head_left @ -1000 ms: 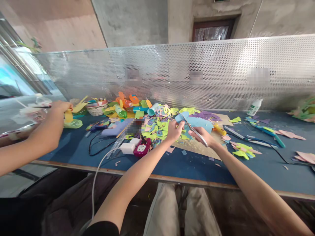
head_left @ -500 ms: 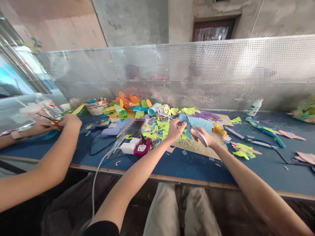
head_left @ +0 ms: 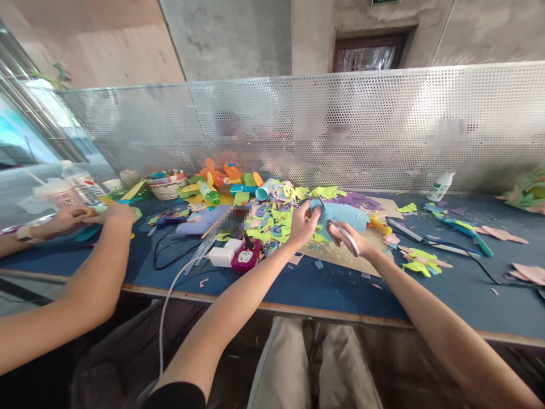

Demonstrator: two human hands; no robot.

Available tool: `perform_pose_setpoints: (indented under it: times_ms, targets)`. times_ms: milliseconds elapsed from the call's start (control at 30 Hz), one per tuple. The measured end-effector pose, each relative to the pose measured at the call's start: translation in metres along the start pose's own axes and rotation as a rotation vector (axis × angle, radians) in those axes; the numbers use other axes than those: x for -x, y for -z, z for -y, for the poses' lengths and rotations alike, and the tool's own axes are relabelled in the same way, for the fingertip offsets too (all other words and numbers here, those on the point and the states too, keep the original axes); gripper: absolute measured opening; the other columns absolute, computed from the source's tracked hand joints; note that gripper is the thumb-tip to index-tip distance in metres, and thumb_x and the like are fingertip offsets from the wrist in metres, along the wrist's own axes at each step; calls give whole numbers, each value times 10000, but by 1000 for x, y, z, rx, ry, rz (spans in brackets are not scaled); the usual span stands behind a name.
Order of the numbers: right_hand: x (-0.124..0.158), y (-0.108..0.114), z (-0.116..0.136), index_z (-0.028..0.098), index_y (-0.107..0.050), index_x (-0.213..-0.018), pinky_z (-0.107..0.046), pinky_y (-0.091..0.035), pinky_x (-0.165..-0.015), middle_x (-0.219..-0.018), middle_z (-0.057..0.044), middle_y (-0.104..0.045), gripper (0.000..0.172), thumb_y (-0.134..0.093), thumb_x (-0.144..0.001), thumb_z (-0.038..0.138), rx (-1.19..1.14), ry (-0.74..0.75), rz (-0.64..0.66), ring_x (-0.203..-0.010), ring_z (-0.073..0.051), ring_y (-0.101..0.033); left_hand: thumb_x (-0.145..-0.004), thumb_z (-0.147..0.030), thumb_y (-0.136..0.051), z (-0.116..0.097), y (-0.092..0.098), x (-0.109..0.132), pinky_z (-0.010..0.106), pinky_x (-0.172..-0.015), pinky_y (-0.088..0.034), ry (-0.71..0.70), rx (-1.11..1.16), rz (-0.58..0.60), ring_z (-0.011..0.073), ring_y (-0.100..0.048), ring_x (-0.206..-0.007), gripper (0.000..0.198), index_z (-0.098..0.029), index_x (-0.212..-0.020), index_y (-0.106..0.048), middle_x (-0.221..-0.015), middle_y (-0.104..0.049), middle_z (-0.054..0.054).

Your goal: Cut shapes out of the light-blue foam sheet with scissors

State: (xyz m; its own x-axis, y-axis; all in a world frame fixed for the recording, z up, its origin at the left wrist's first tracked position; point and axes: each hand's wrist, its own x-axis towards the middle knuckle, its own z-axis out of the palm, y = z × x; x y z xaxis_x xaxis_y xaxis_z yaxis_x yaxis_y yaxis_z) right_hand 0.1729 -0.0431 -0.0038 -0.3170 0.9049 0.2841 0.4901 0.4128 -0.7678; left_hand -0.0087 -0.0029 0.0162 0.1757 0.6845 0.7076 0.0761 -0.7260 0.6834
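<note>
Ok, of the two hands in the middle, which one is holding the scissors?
The right hand, gripping the scissors at the handle; the left hand instead pinches blue paper.

L arm (head_left: 238,304): ext. fwd, running diag. from lower L toward ctr.; wrist approx. in line w/ forearm. L hand (head_left: 303,224): fingers curled, thumb uppermost, pinch grip. R arm (head_left: 430,304): ext. fwd, diag. from lower R toward ctr.; forearm bare. R hand (head_left: 346,234): fingers bent, grip closed. Hands adj., approx. same ht., not touching.

Glare on mesh screen (head_left: 293,133); edges stretched, soft.
</note>
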Motion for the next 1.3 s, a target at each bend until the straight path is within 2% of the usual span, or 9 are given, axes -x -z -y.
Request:
perform_pose_setpoints:
  times_ms: [167,333,567,833,1033,1167,1300]
  targets:
    - [0,-2,2,234,-432,-672,-328,-432,-580,-622,-22,-511,619,-300,-836,817,-28,37,-11,-587,-185,-489,-935,-416,-523,4,-4,1,266,-627,-427,29,91,9,132,-534,-683,246,-190,-871,-594,-778,-590,29]
    - [-1,-6,1,241,-428,-648,-337,-435,-577,-603,-26,-516,614,-307,-838,813,-47,46,-22,-577,-192,-494,-925,-433,-530,6,-6,1,253,-618,-425,50,122,4,128,-525,-679,256,-189,-881,-595,-764,-572,17]
    - [0,-6,3,229,-438,-627,-316,-409,-533,-536,-15,-514,640,-314,-827,824,-28,17,-51,-510,-170,-485,-917,-454,-530,6,-7,1,246,-572,-380,60,121,-11,119,-459,-627,279,-193,-825,-566,-699,-506,1]
    - [-3,-6,5,227,-411,-646,-299,-369,-514,-550,11,-473,627,-342,-819,825,27,64,-95,-507,-150,-445,-931,-445,-509,6,-4,1,268,-614,-405,32,55,25,141,-509,-670,274,-193,-862,-588,-751,-565,26]
    - [-4,-7,5,229,-404,-684,-298,-364,-535,-594,21,-455,574,-357,-863,772,43,100,-90,-539,-148,-430,-946,-445,-479,1,-2,2,268,-578,-355,-13,-56,-7,132,-448,-615,302,-198,-776,-520,-666,-485,1]
    - [-4,-9,1,229,-400,-689,-297,-362,-541,-602,20,-460,546,-370,-885,739,30,123,-74,-547,-151,-431,-951,-431,-479,-4,-1,2,264,-544,-297,-30,-45,-46,115,-384,-567,314,-198,-741,-467,-626,-406,-23]
    - [-5,-10,-3,228,-428,-704,-305,-389,-558,-615,7,-490,547,-369,-883,741,-7,113,-53,-569,-166,-464,-946,-436,-489,-5,-1,1,263,-542,-299,-37,-32,-42,113,-384,-565,310,-197,-749,-474,-634,-407,-23]
